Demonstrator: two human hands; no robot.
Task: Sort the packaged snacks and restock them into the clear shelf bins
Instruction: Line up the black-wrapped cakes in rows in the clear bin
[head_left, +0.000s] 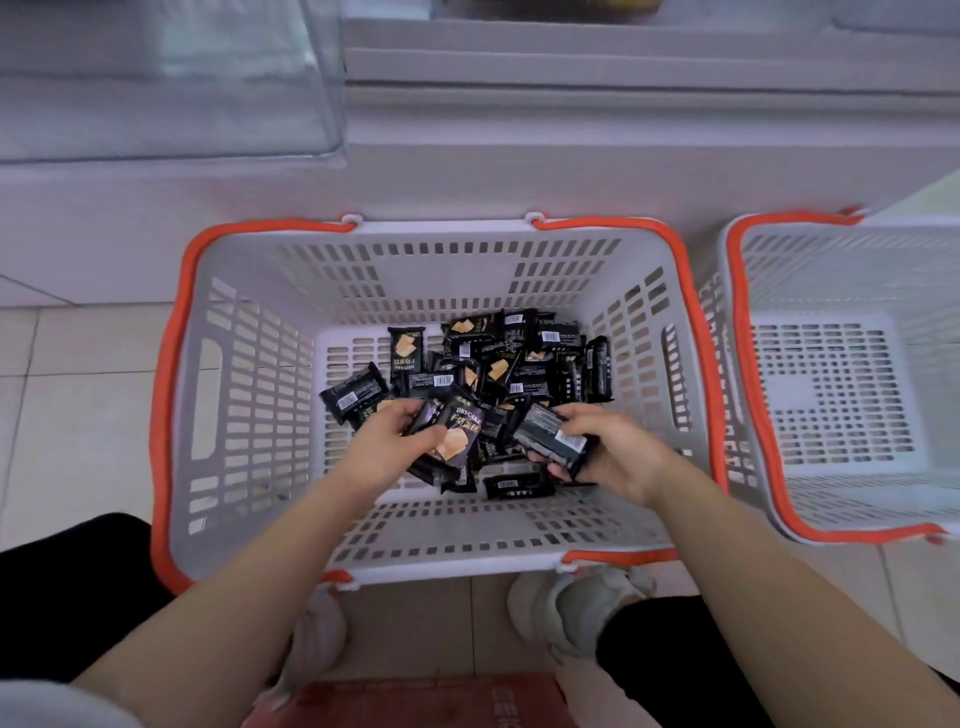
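So the floor (88, 415) is pale square tile with thin grout lines. Sitting right on it, centre of the frame, is a white slotted shopping basket (249, 395) with orange handles folded along the rim. A second shopping basket (831, 395) of the same kind sits just beside it at the right edge. Lower middle, two light sneakers (576, 608) are planted on the tile, and something red (415, 701) and blurry lies at the bottom edge.

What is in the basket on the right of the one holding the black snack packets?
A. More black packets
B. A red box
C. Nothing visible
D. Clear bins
C: the right basket shows only its bare slotted floor, while the black packets all lie in the middle basket.
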